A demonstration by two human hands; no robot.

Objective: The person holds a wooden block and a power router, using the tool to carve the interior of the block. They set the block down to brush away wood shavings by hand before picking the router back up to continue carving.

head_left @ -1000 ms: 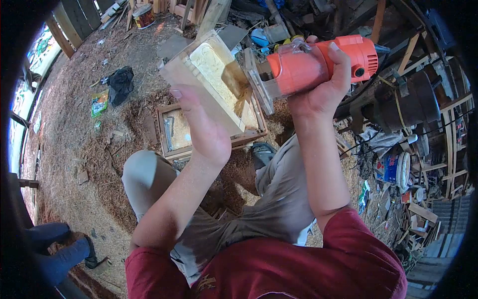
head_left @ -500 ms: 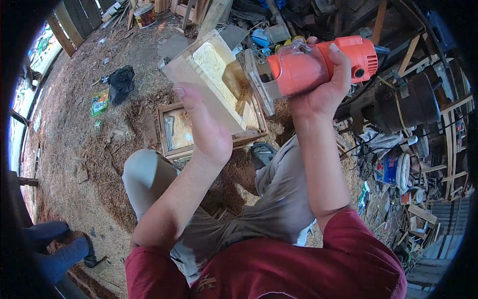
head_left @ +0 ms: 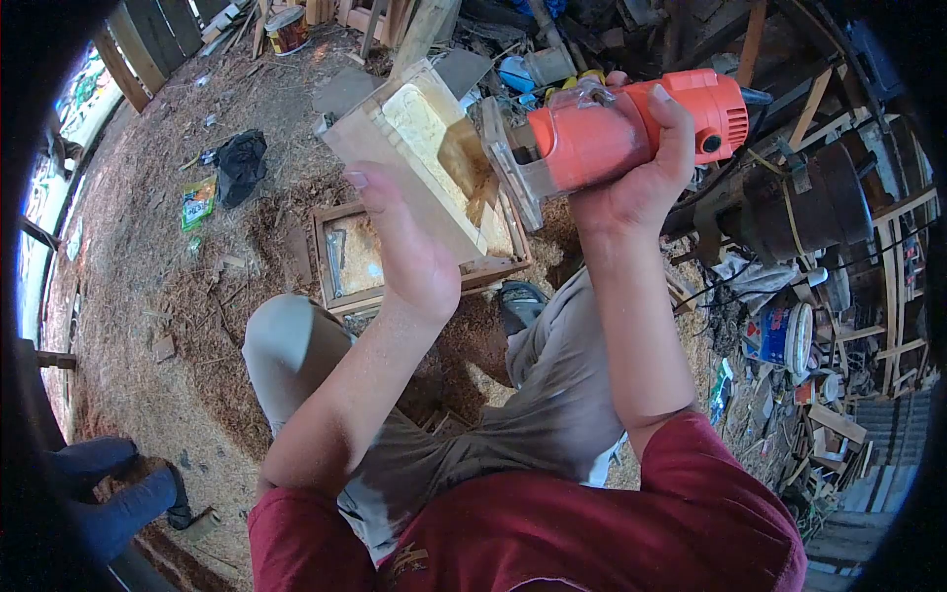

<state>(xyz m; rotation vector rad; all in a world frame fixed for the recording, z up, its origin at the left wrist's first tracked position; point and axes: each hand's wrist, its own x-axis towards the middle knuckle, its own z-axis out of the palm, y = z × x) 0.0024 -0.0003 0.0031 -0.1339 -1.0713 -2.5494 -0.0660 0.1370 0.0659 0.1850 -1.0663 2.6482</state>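
Observation:
My right hand (head_left: 636, 192) is wrapped round the body of an orange-red trim router (head_left: 597, 138), which lies on its side with its clear base facing left. Just left of that base stands a pale wooden piece (head_left: 395, 163) with a hollowed face; the router's shadow falls on the hollow. My left hand (head_left: 414, 242) grips the wooden piece from the near left, thumb along its outer side, the other fingers hidden behind it. Beneath it, a shallow wooden tray (head_left: 330, 264) rests on the ground between my feet, with a small metal object inside.
Sawdust covers the ground (head_left: 197, 326). A black plastic bag (head_left: 240, 166) and a green packet (head_left: 198, 201) lie at left. Scrap wood and a dark metal cylinder (head_left: 814, 202) crowd the right, near a white-and-blue bucket (head_left: 779, 335). Another person's leg (head_left: 123, 503) shows at lower left.
The router has shifted very slightly left against the wooden piece. Both hands keep their grip and nearly the same place.

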